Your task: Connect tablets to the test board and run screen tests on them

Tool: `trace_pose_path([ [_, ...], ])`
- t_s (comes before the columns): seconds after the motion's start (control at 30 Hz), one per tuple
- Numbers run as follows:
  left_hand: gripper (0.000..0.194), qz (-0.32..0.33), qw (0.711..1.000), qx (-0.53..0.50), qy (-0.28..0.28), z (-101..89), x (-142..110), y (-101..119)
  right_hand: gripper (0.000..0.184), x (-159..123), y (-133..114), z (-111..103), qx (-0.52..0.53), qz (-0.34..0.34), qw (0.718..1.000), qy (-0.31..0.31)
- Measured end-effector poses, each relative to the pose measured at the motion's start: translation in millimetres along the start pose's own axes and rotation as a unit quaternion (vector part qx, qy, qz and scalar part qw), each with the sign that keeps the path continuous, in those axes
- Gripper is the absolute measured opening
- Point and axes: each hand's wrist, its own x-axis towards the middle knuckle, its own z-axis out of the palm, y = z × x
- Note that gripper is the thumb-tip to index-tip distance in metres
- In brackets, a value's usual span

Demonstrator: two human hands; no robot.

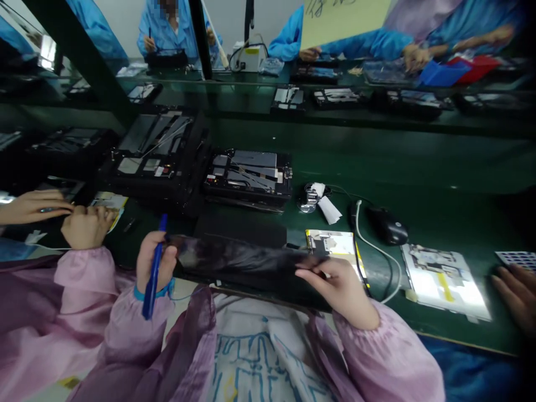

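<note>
My left hand is closed around a blue pen-shaped tool, which stands nearly upright across the fingers. Its fingertips also hold the left end of a dark, flat panel, blurred by motion and seen almost edge-on. At the panel's other end, my right hand pinches it between thumb and fingers. A blue wrist strap with a thin cord is around my left wrist. Just beyond my right hand lies an opened tablet with a white and yellow inside.
Stacks of opened tablets in black trays and a lower stack stand behind the panel. A mouse, a white cable and another opened tablet lie to the right. Co-workers' hands work at left; another hand is at right.
</note>
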Motion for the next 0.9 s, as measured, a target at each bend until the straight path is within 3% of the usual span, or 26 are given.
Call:
trace_pose_path([
  [0.1,0.019,0.194,0.974,0.072,-0.093,-14.5,-5,18,0.021,-6,0,-3,-0.022,-0.064,0.996,0.050],
  [0.2,0.021,0.237,0.947,0.171,-0.131,-22.2,-3,9,0.035,-10,12,8,-0.065,-0.090,0.993,0.046],
  [0.37,0.013,0.181,0.943,0.252,-0.123,-26.9,-11,-35,0.047,-19,35,40,-0.091,-0.090,0.992,-0.018],
  [0.47,0.011,0.124,0.946,0.266,-0.139,-30.2,-18,-45,0.039,-24,35,48,-0.111,-0.023,0.993,0.025],
  [0.53,0.007,0.102,0.949,0.259,-0.147,-32.6,-19,-43,0.035,-21,29,52,-0.141,0.018,0.988,0.053],
  [0.6,0.007,0.093,0.955,0.243,-0.142,-33.3,-18,-37,0.037,-14,18,61,-0.181,0.019,0.982,0.043],
  [0.7,0.031,0.116,0.972,0.187,-0.084,-25.7,-17,-23,0.039,0,2,79,-0.231,-0.007,0.973,0.001],
  [0.77,0.040,0.137,0.984,0.087,-0.073,-11.3,-18,-11,0.039,7,-7,89,-0.242,-0.010,0.970,-0.015],
  [0.8,0.044,0.135,0.987,0.021,-0.089,-1.2,-19,-4,0.040,9,-11,91,-0.238,-0.008,0.971,-0.014],
  [0.9,0.064,0.052,0.970,-0.104,-0.214,36.4,-22,15,0.043,11,-23,86,-0.163,-0.046,0.985,0.002],
])
